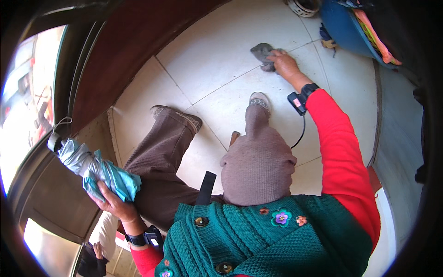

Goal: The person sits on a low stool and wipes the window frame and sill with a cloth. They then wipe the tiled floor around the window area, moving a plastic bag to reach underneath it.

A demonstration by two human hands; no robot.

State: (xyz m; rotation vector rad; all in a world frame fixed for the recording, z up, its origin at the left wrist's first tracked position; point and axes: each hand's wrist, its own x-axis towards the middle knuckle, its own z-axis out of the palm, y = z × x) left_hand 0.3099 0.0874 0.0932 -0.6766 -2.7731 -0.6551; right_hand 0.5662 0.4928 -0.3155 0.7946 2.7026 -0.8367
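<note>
My left hand (116, 204) grips a folded umbrella (100, 169) of light blue and silvery fabric, its dark handle end and wrist loop pointing up and left. Far out at the upper right, my right hand (283, 64) rests on a crumpled grey cloth (263, 55) that lies on the pale tiled floor (221, 65). The fingers are on the cloth's right side; whether they pinch it is hard to see, but they bear on it. Each wrist wears a black strap with a small device, and a cable hangs from the right one.
At the upper right stands a blue tub (346, 31) with colourful things inside, beside a round white object (303, 7) with holes. A dark red panel (114, 45) borders the floor at the upper left. My shoes are on the tiles. Part of another person shows at lower left.
</note>
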